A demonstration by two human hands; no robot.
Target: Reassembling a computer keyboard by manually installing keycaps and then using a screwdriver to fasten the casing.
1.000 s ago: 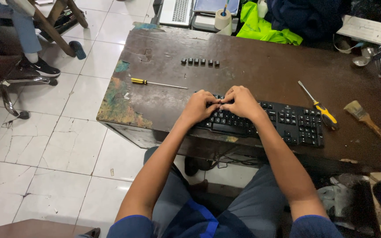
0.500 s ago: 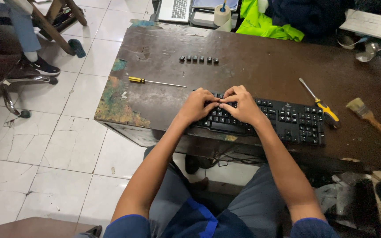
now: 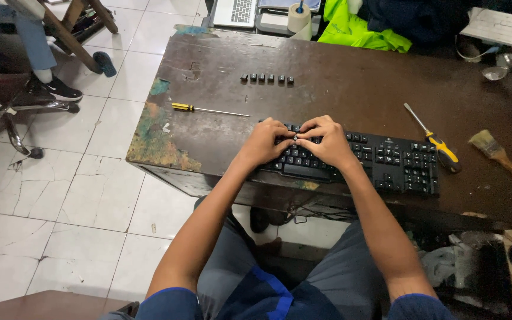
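Resting together, left hand (image 3: 266, 142) and right hand (image 3: 325, 140) press keyboard (image 3: 380, 160).

Bare forearms, dark blue short sleeves, grey trousers with a blue stripe.

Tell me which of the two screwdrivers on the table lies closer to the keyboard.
The thicker screwdriver with the yellow and black handle, right of the keyboard, its handle almost at the keyboard's corner. The thin all-yellow-handled one lies farther off, to the left.
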